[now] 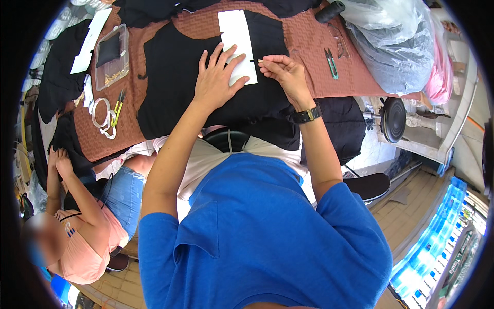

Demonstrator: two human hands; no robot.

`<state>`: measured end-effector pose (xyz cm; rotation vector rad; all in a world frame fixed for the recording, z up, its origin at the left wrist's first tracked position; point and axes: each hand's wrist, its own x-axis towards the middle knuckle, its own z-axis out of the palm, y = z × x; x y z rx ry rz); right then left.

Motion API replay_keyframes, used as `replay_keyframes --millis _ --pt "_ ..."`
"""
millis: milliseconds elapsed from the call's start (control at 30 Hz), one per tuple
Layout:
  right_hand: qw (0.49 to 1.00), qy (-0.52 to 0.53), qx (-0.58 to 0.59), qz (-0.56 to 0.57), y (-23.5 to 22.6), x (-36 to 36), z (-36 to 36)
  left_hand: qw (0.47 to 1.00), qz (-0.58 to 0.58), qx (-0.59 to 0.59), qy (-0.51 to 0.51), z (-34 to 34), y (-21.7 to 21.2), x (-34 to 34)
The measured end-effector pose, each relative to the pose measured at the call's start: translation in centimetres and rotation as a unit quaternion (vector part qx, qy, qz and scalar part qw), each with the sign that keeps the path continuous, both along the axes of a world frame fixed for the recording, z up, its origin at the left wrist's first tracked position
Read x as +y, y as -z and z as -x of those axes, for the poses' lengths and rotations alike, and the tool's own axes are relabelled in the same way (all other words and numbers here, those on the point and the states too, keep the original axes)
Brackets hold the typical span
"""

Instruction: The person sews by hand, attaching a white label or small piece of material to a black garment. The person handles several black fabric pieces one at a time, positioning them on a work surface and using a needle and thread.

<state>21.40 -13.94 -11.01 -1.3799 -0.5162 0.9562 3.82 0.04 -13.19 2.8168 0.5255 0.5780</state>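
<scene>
A black cut fabric piece (170,72) lies spread on the table in front of me. On it rests a narrow white card template (234,23) with small notches in its edges. My left hand (213,82) is open, fingers spread, pressing flat across the card's left side and the fabric. Just right of the card's right edge, beside a notch, my right hand (289,77) pinches a small pale sliver (261,61) between thumb and fingertips. It looks like a bit of chalk, though it is too small to be sure.
Green-handled thread snips (332,67), eyeglasses (338,41) and a black thread cone (329,11) lie right on the brown tablecloth (314,62). A large plastic bag (396,46) stands beyond. Leftward are a clear box (112,56), yellow-handled snips (118,109), white tape (101,112) and another person (85,226).
</scene>
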Motion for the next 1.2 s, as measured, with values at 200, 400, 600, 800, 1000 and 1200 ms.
replay_keyframes --millis 200,400,600,800,1000,1200 --pt "0.998 -0.007 -0.029 -0.061 -0.5 0.2 0.6 1.0 -0.003 0.001 0.0 0.0 0.0 0.0" --pt "0.996 -0.021 -0.069 -0.058 -0.3 0.4 0.6 1.0 -0.011 0.001 0.003 -0.1 0.0 0.0" --pt "0.992 -0.009 -0.109 -0.058 0.9 0.7 0.5 1.0 -0.011 0.0 0.007 -0.1 0.1 0.0" --pt "0.835 0.005 -0.55 -0.019 0.6 1.7 0.6 0.999 -0.019 0.024 0.01 0.0 -0.3 0.0" --pt "0.873 0.034 -0.487 -0.007 1.3 2.2 1.0 0.999 -0.031 0.008 0.026 -0.2 -0.7 0.0" --pt "0.888 0.036 -0.456 0.041 1.2 3.1 0.4 0.998 -0.014 0.01 0.062 -0.3 -0.6 0.3"
